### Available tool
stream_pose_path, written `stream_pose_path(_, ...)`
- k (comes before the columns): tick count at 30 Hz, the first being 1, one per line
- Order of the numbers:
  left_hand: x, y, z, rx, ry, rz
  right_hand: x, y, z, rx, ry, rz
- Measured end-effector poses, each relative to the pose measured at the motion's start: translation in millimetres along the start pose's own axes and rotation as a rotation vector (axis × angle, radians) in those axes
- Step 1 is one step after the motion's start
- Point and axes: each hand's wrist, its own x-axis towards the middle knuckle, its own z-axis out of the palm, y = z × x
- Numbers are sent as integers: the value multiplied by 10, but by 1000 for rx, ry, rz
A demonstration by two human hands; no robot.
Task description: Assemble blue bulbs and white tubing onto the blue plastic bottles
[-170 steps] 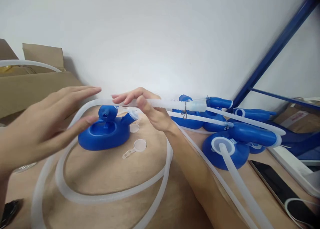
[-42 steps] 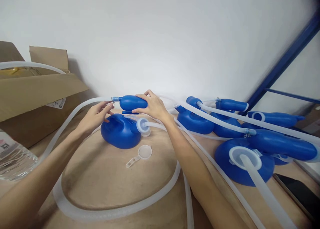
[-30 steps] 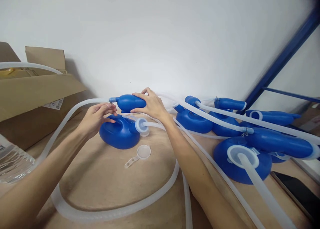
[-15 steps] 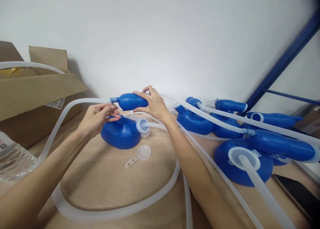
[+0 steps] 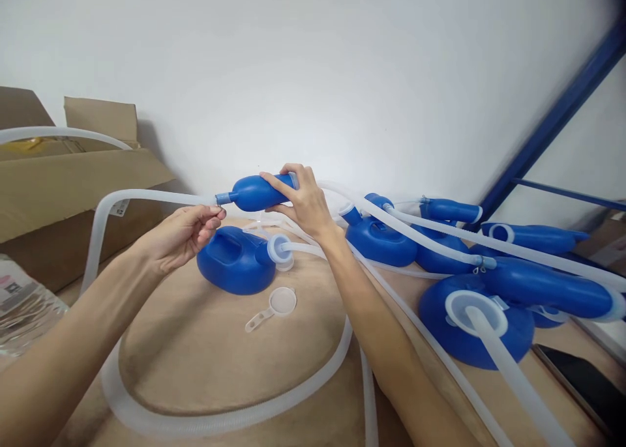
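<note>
My right hand (image 5: 307,199) is wrapped round a blue plastic bottle-shaped piece (image 5: 254,193), held up off the table with its narrow neck to the left. A white flexible hose (image 5: 161,197) is joined to that neck. At the joint, my left hand (image 5: 188,235) pinches a small wire hose clamp (image 5: 221,202) between thumb and fingers. Below sits a blue jug (image 5: 235,264) with a moulded handle and a translucent cap (image 5: 280,248), from which another hose runs right. In front of it a round white lid with a strap (image 5: 281,302) lies on the table.
Several blue jugs and pieces (image 5: 381,238) with hoses crowd the right side. A dark phone (image 5: 581,382) lies at the right edge. On the left are an opened cardboard box (image 5: 83,180) and a clear plastic package (image 5: 27,310). Hose loops (image 5: 215,424) cross the table's front.
The blue piece has tipped slightly, its right end a little higher. My left fingers have closed more tightly on the clamp, and the hose's bend has risen.
</note>
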Motion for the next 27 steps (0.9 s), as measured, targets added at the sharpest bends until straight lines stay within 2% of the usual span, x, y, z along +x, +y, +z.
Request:
stream_pose_path(2, -27, 45, -19, -24, -9, -75, -2, 6, -7, -19, 20, -12)
stream_pose_path(4, -35, 68, -55, -14, -30, -94, -2, 12, -8, -24, 37, -13)
stream_pose_path(8, 6, 62, -150, 163, -112, -20, -1, 20, 6, -16, 42, 13)
stream_pose_path(11, 47, 35, -180, 260, -93, 46, -1, 14, 19, -19, 44, 24)
stream_pose_path(16, 54, -16, -142, 332, -50, 100, -2, -27, 27, -37, 62, 9)
stream_pose_path(22, 25, -80, -85, 366, -64, 159, 4, -50, 29, -29, 67, 42)
stream_pose_path(27, 58, -109, -63, 348, -80, 166, 3, -40, 40, -53, 52, 14)
